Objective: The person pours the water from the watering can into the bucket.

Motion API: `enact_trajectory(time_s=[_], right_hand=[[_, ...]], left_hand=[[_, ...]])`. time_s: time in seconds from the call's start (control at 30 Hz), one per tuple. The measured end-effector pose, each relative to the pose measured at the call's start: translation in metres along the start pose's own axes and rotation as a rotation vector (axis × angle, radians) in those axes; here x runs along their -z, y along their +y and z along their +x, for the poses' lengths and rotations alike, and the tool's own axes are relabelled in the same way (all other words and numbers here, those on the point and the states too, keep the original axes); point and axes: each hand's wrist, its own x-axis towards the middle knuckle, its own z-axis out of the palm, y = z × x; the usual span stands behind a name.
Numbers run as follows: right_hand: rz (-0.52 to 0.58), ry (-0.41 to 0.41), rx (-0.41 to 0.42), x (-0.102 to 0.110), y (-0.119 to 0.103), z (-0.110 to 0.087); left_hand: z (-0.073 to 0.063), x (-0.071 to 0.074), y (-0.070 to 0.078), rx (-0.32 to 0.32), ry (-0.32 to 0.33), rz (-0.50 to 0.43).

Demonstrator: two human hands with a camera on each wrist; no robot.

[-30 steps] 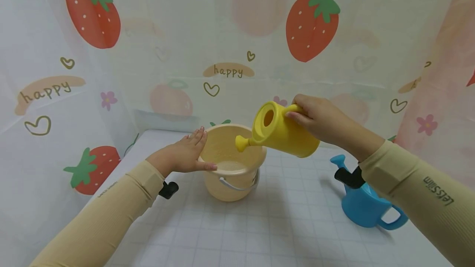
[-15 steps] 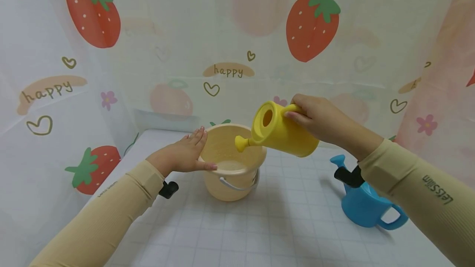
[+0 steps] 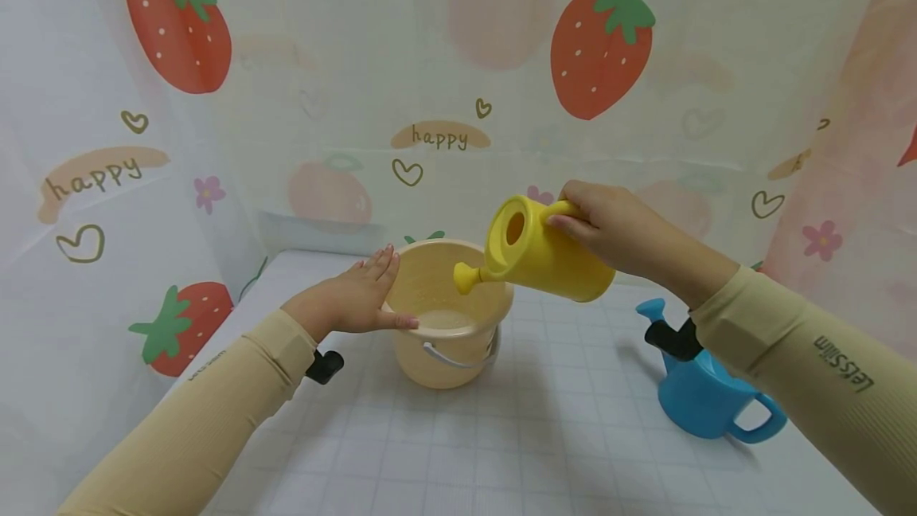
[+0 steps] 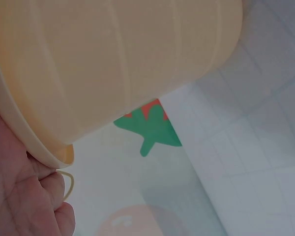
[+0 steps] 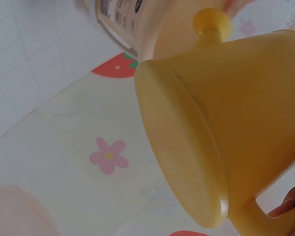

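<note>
A cream bucket (image 3: 435, 361) stands upright on the table, its white handle hanging down at the front. My left hand (image 3: 349, 301) rests on the left side of its rim, fingers straight and thumb stretched along the front edge. In the left wrist view the palm (image 4: 10, 182) lies against the rim. My right hand (image 3: 616, 225) grips the handle of a yellow watering can (image 3: 559, 261), held tilted in the air with its spout rose (image 3: 467, 277) over the bucket's mouth. In the right wrist view the can's base (image 5: 179, 142) faces the camera. No stream of water can be made out.
A blue watering can (image 3: 698, 400) stands on the table at the right, partly hidden by the right forearm and its black wrist camera (image 3: 673, 341). White gridded cloth covers the table (image 3: 444, 452). A strawberry-print curtain (image 3: 344, 62) hangs behind and at both sides.
The yellow watering can tips very slightly further toward the bucket. Both hands otherwise keep their places, and the bucket and blue watering can stay put.
</note>
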Motion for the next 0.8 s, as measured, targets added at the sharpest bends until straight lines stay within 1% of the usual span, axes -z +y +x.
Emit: enact_trajectory(time_s=[0.23,0.53,0.8], right_hand=[[0.005,-0.012,-0.01,0.002,-0.0011,-0.0012],[-0.023,-0.009,0.014,0.0031,-0.0022,-0.0009],[-0.012,-0.004,0.001,0.0041,-0.0029,-0.0006]], left_hand=[[-0.0016,0.001,0.0007,0.003,0.0,-0.001],[-0.0027,0.0021,0.0022,-0.009,0.003,0.005],[-0.0055,0.005,0.0048,-0.005,-0.007,-0.003]])
